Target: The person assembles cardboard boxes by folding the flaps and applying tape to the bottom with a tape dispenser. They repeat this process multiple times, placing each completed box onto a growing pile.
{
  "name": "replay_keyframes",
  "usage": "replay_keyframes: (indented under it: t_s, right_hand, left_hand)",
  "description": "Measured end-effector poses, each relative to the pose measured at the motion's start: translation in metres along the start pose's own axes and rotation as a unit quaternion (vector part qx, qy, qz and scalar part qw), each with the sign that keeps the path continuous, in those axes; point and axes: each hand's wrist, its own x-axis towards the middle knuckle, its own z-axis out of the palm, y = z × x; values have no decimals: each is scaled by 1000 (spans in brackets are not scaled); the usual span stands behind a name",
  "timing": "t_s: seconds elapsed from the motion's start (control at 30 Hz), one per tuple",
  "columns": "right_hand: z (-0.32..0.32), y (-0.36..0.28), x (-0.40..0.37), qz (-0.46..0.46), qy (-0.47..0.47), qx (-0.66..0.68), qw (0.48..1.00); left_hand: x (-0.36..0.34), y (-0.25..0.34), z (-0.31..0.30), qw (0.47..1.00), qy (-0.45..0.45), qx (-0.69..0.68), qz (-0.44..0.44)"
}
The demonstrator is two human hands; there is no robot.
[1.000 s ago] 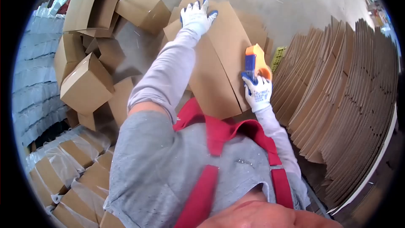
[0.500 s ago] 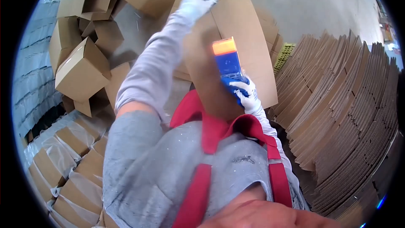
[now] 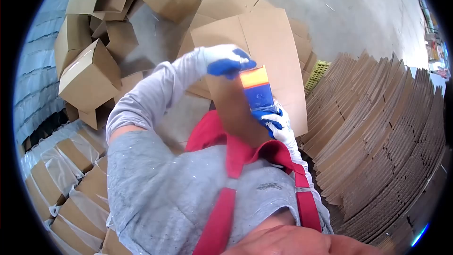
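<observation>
A blue tool with a bright orange end, like a tape dispenser (image 3: 258, 93), is held over a large flat piece of cardboard (image 3: 269, 33). My right hand (image 3: 277, 123), in a white and blue glove, is wrapped round its lower end. My left hand (image 3: 229, 61), gloved the same way, is beside the orange end with its fingers pressed together. Whatever those fingers may hold is hidden. The cardboard has a crease and lies in front of my body, partly in shadow.
Open cardboard boxes (image 3: 89, 78) stand at the left. Packed cartons with plastic film (image 3: 87, 203) fill the lower left. A large stack of folded cardboard (image 3: 373, 146) is at the right, near a yellow-green crate (image 3: 317, 76). Grey floor (image 3: 368, 23) shows beyond.
My left hand has come back from the far edge of the cardboard to the orange end of the tool. The tool and my right hand appear slightly lower in view.
</observation>
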Motion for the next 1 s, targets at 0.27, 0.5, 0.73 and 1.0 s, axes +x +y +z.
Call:
replay_keyframes:
  t_s: [0.27,0.5,0.73,1.0]
  right_hand:
    - [-1,-30,36,135,75,52,987]
    - [3,-41,59,170,92,62,979]
    - [4,-14,60,139,107,125,977]
    - [11,-62,-277,298,118,100,942]
  left_hand:
    - [12,56,-50,728,315,578,191]
    - [89,6,-153,752,203,593,-203]
    - [81,63,-77,731,365,574,-60]
    - [80,54,4,637,490,594,35]
